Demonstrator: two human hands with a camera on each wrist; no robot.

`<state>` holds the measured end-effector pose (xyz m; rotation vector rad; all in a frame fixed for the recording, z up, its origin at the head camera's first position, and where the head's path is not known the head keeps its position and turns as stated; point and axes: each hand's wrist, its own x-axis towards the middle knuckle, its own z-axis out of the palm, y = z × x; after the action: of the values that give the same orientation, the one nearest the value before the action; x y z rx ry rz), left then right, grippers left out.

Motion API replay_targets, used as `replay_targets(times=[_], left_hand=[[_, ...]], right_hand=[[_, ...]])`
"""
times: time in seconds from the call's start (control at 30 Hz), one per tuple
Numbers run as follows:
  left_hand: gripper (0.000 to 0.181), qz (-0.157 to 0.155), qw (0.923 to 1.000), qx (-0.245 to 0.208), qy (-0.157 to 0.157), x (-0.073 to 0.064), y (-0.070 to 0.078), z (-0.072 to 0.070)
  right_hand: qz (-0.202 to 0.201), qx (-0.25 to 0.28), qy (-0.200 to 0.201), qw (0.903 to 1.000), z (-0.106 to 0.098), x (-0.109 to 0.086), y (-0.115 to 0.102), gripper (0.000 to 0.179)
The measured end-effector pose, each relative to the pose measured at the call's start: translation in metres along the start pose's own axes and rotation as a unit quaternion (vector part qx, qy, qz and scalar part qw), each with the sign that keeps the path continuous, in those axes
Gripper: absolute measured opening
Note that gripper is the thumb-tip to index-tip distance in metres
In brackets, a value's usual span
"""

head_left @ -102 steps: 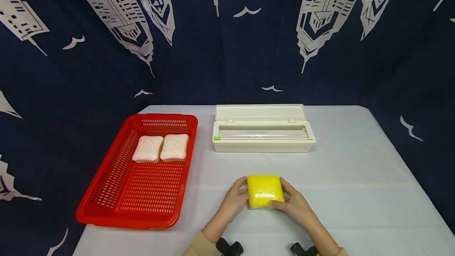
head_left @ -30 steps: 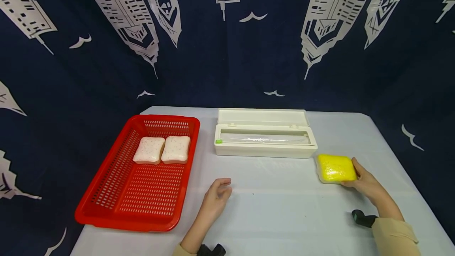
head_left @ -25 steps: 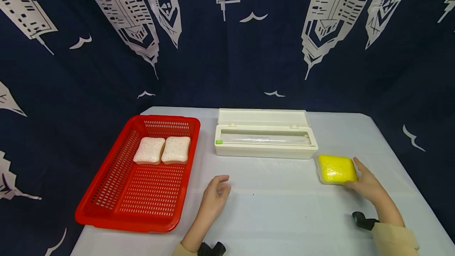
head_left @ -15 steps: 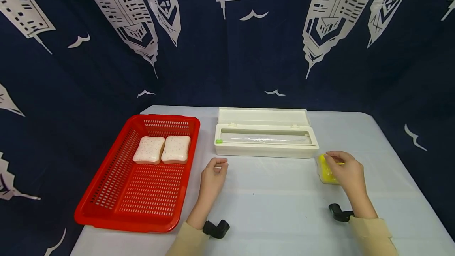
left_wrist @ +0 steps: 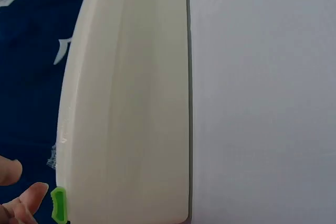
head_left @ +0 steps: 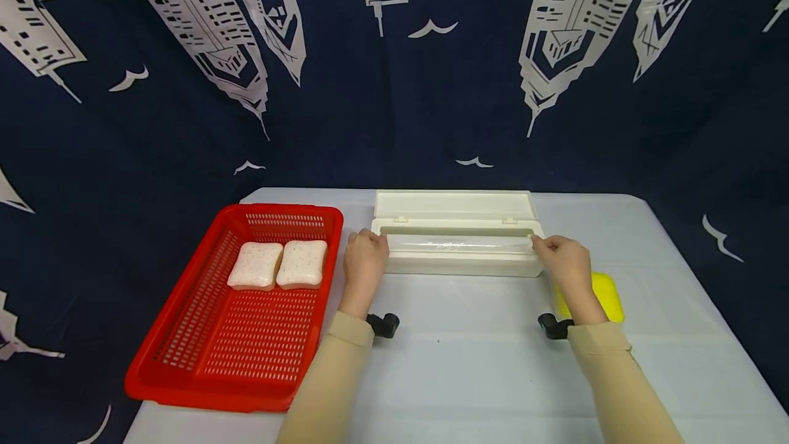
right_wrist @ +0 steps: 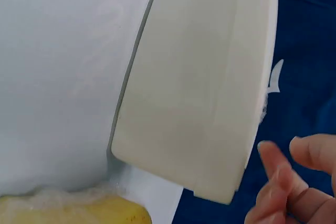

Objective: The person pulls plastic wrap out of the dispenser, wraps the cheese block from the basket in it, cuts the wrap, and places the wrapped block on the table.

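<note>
An off-white cling film box (head_left: 456, 266) lies with its hinged lid raised at the back. Inside, a roll of clear cling film (head_left: 459, 243) shows through the long slot. At the box's left end is my left hand (head_left: 365, 262), its thumb and finger apart close to the green slider (left_wrist: 59, 205). My right hand (head_left: 564, 264) is at the right end, thumb and fingertips apart near the front edge. A crinkled bit of film (right_wrist: 263, 109) peeks past that edge in the right wrist view. The film-wrapped yellow block (head_left: 607, 295) sits partly hidden behind my right wrist.
To the left stands a red perforated basket (head_left: 197, 382) holding two bread-slice-shaped pieces (head_left: 302, 264). White cloth covers the table (head_left: 468, 375). Behind it hangs a dark blue curtain (head_left: 394, 115) printed with buildings.
My right hand has set the wrapped yellow block down on the right, let go, and moved over to the box's right end. The left hand has moved forward to the left end.
</note>
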<state>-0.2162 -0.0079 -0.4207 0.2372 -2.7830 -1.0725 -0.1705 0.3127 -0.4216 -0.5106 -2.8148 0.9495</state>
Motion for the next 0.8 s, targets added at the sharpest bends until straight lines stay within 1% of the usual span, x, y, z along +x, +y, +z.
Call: replay_targets(times=[0.1, 0.17, 0.33, 0.4, 0.5, 0.57, 0.63, 0.7, 0.8], left_hand=[[0.037, -0.001, 0.9986, 0.051, -0.011, 0.009, 0.002, 0.002], [0.042, -0.003, 0.9957, 0.091, -0.019, 0.014, 0.003, 0.004], [0.053, -0.013, 0.9826, 0.177, -0.055, 0.021, 0.007, 0.011], [0.056, -0.013, 0.9766, 0.202, -0.073, 0.022, 0.009, 0.015], [0.053, -0.018, 0.9717, 0.219, -0.088, 0.023, 0.010, 0.020], [0.046, -0.024, 0.9728, 0.214, -0.086, 0.023, 0.010, 0.023], [0.037, -0.030, 0.9790, 0.188, -0.072, 0.023, 0.009, 0.023], [0.032, -0.033, 0.9866, 0.149, -0.057, 0.023, 0.009, 0.022], [0.034, -0.027, 0.9962, 0.071, -0.043, 0.023, 0.009, 0.017]], right_hand=[[0.000, -0.024, -0.004, 0.9997, 0.004, 0.005, -0.002, 0.050], [-0.004, -0.037, -0.005, 0.9993, 0.006, 0.009, -0.004, 0.048], [-0.001, -0.061, -0.023, 0.9979, 0.012, 0.016, -0.008, 0.049], [0.012, -0.072, -0.038, 0.9966, 0.013, 0.018, -0.011, 0.052], [0.034, -0.089, -0.059, 0.9937, 0.015, 0.021, -0.014, 0.055], [0.046, -0.088, -0.069, 0.9926, 0.015, 0.022, -0.015, 0.054], [0.052, -0.075, -0.068, 0.9934, 0.015, 0.023, -0.015, 0.051], [0.050, -0.056, -0.059, 0.9955, 0.013, 0.023, -0.015, 0.047], [0.044, -0.019, -0.048, 0.9977, 0.009, 0.025, -0.013, 0.041]])
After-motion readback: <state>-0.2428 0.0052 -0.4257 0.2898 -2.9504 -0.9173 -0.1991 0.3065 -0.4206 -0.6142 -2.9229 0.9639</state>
